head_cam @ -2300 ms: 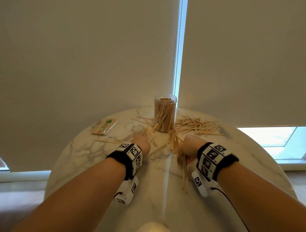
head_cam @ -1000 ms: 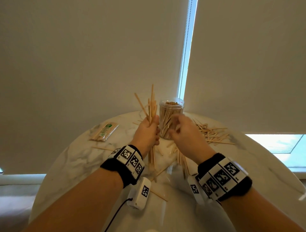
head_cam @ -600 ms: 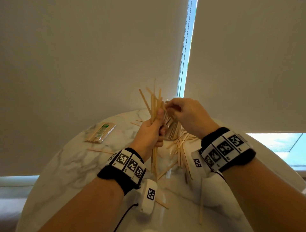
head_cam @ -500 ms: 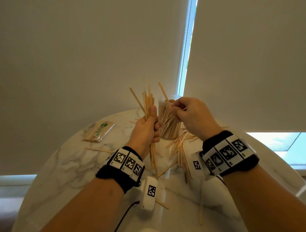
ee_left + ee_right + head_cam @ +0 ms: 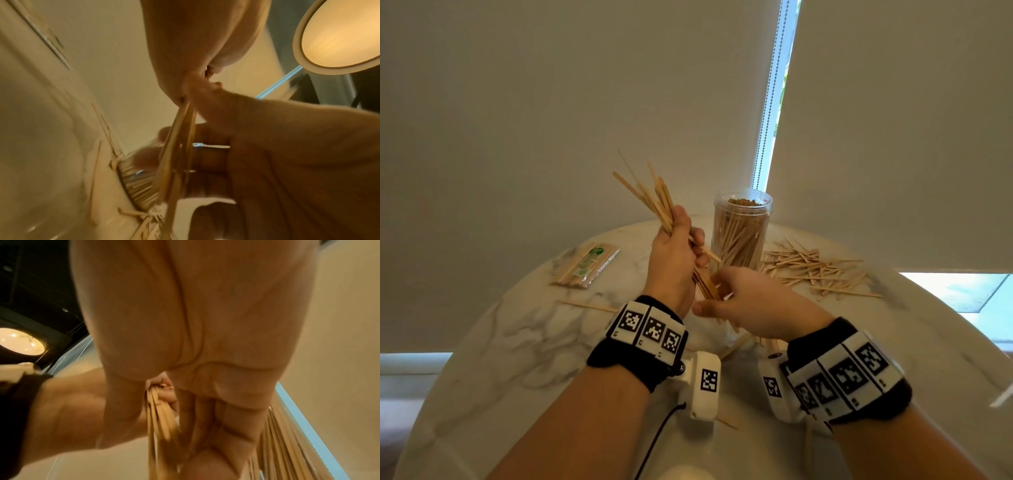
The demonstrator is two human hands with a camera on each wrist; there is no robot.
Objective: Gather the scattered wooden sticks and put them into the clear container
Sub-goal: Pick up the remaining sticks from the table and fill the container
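Observation:
My left hand (image 5: pixel 677 248) grips a bundle of wooden sticks (image 5: pixel 654 198) above the table, tilted so the tops fan up and to the left. My right hand (image 5: pixel 743 301) is just below it, with its fingers pinching the bundle's lower ends. The left wrist view shows this pinch on the bundle (image 5: pixel 176 146) by the right hand (image 5: pixel 195 40). The clear container (image 5: pixel 741 233) stands upright behind both hands, packed with sticks. To its right lies a scattered pile of sticks (image 5: pixel 815 270). A few more sticks lie on the table under my hands, mostly hidden.
The round marble table (image 5: pixel 510 342) ends close to the window blinds behind. A wrapped packet of sticks (image 5: pixel 585 263) lies at the back left, with one loose stick (image 5: pixel 585 305) in front of it. Another loose stick (image 5: pixel 726 423) lies near my wrists.
My right hand has dropped from the container's mouth to the lower ends of the bundle. My left hand has tilted the bundle leftward, still holding it.

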